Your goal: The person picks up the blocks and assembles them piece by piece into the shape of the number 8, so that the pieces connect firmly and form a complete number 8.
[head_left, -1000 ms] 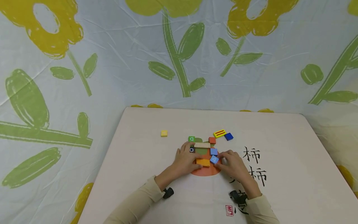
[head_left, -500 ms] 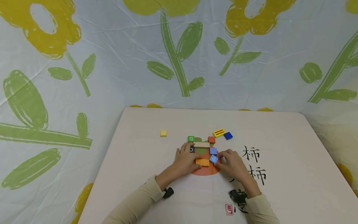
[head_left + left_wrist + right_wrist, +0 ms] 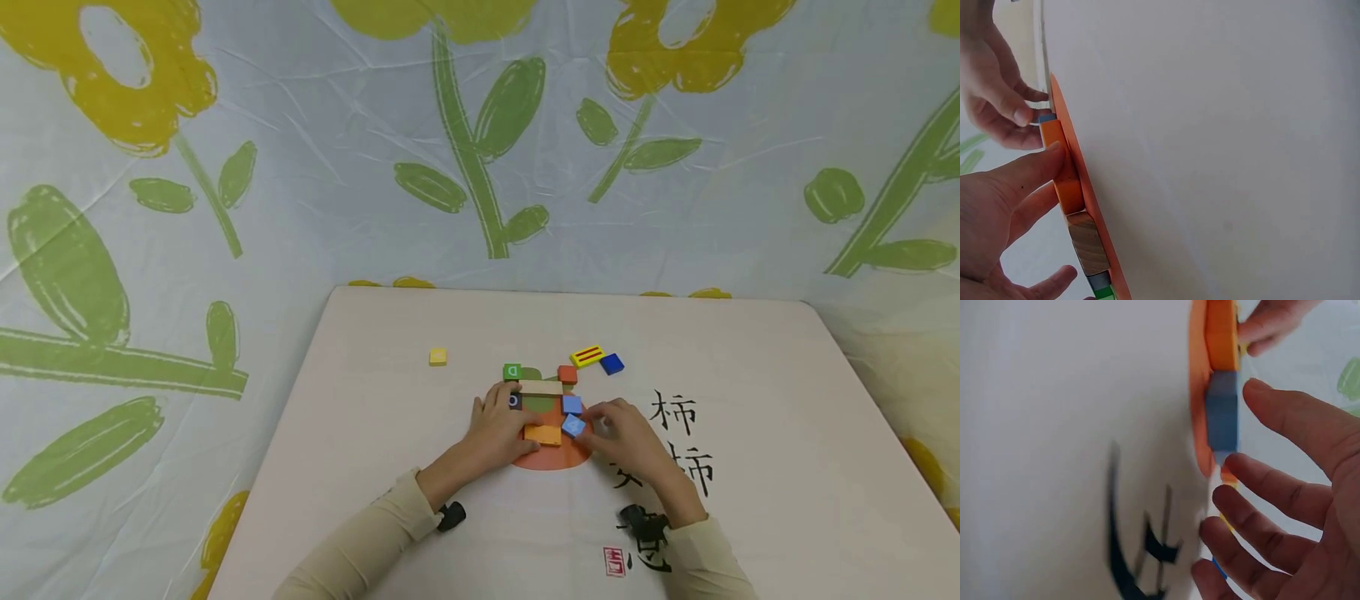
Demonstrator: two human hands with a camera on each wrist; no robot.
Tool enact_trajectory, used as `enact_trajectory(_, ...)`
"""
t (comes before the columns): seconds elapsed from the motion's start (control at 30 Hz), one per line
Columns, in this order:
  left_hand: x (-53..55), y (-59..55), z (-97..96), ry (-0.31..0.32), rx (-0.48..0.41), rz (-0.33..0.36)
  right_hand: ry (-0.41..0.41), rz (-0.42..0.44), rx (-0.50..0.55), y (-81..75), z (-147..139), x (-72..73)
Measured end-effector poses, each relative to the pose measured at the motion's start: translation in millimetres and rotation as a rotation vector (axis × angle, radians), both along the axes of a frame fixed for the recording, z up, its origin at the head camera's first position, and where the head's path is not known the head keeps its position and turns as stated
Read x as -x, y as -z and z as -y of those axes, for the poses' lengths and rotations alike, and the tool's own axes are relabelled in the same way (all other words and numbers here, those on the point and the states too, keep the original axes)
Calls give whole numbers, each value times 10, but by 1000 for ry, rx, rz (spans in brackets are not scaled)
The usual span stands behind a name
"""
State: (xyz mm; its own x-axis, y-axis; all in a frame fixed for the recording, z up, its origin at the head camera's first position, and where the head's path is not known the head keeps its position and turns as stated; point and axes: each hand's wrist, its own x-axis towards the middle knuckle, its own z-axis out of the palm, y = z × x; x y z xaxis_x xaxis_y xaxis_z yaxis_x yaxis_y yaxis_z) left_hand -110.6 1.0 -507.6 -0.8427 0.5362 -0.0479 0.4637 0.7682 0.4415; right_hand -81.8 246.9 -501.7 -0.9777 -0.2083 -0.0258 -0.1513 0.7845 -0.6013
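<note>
On an orange persimmon picture (image 3: pixel 551 461), toy blocks lie in a ring. My left hand (image 3: pixel 495 433) pinches the orange block (image 3: pixel 543 435) on the near side between thumb and index finger; its other fingers reach to the dark block marked O (image 3: pixel 515 402). My right hand (image 3: pixel 633 437) is beside a blue block (image 3: pixel 573 426) that sits at an angle to the orange one. In the right wrist view its fingers (image 3: pixel 1266 494) are spread, with thumb and index tip just off the blue block (image 3: pixel 1222 419). A second blue block (image 3: pixel 572 405) lies behind the angled one.
A pale wooden strip (image 3: pixel 540 387), a green D block (image 3: pixel 512 372) and a red block (image 3: pixel 567 374) form the far side. Beyond lie a striped yellow block (image 3: pixel 587 357), a dark blue block (image 3: pixel 612 364) and, at left, a pale yellow block (image 3: pixel 438 357). Black characters (image 3: pixel 673 410) mark the tabletop.
My right hand has loosened from the angled blue block and drawn slightly right, its thumb moving off the block. The left hand stays on the orange block.
</note>
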Motion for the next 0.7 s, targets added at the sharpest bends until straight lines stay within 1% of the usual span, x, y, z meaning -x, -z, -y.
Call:
enact_trajectory(0.07, 4, 1, -3, -1, 4, 5, 17, 0, 25, -38, -43, 34)
enact_trajectory(0.17, 4, 3, -4, -7, 9, 14, 60, -27, 38, -81, -123, 122)
enact_trajectory(0.3, 5, 4, -7, -15, 15, 18, 131, -82, 33, -76, -254, 308)
enact_trajectory(0.47, 1, 2, -8, -17, 13, 15, 246, -103, -18, -29, -380, 545)
enact_trajectory(0.57, -4, 1, -3, -14, 7, 12, 284, -86, -53, -11, -416, 644)
enact_trajectory(0.7, -9, 3, 2, -3, 1, -1, 305, -9, -67, 3, -431, 719)
